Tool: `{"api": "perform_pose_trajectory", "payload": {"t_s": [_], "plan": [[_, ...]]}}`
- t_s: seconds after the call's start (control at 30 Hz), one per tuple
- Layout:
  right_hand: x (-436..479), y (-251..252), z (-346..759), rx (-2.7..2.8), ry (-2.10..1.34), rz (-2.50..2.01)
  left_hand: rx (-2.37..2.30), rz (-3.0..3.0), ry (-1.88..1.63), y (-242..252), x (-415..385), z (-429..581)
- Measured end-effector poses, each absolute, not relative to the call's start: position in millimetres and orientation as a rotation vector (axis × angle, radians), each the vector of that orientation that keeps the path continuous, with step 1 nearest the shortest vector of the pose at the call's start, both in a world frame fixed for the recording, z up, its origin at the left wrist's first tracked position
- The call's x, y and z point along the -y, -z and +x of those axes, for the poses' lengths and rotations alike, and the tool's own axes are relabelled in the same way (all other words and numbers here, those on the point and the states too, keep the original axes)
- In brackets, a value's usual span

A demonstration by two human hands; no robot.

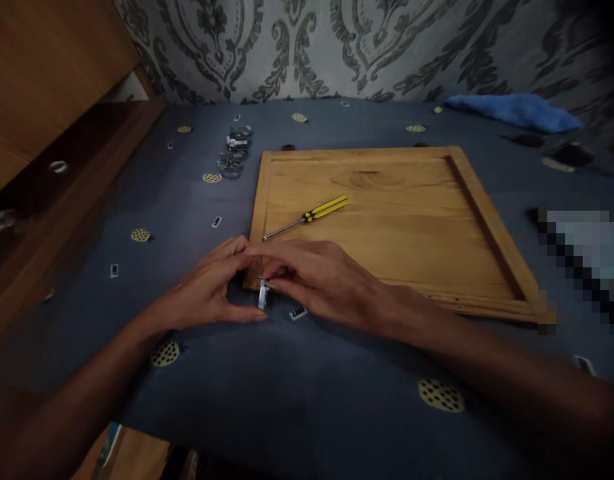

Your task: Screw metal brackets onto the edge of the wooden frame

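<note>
A wooden framed panel (387,220) lies flat on a blue-grey patterned cloth (287,387). Both hands meet at its near left corner. My right hand (311,277) pinches a small metal bracket (262,295) against that corner, fingers closed. My left hand (214,287) curls round from the left, thumb and fingertips touching the same bracket. A screwdriver (309,216) with a yellow and black handle rests on the panel just beyond the hands.
A heap of small metal hardware (235,153) sits at the back left. A blue cloth (511,110) lies at the far right by the patterned wall. Wooden furniture (47,133) runs along the left side. A blurred patch (581,267) is at the right.
</note>
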State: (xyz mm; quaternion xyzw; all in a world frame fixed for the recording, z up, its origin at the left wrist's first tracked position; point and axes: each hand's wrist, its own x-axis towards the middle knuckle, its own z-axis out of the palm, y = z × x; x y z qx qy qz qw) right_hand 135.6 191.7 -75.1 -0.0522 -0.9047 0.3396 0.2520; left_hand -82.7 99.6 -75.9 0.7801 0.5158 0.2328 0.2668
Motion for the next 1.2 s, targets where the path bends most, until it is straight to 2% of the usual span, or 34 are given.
{"api": "perform_pose_trajectory", "payload": {"t_s": [0.4,0.73,1.2], "plan": [[-192,86,134,2.457,-0.885,-0.133,-1.323,2.129,-0.653,74,-99,-83],[-192,85,134,2.455,-0.579,-0.023,-1.336,2.082,-0.656,74,-99,-83],[-201,76,149,2.393,-0.824,-0.124,-1.362,2.05,-0.608,71,-99,-82]]}}
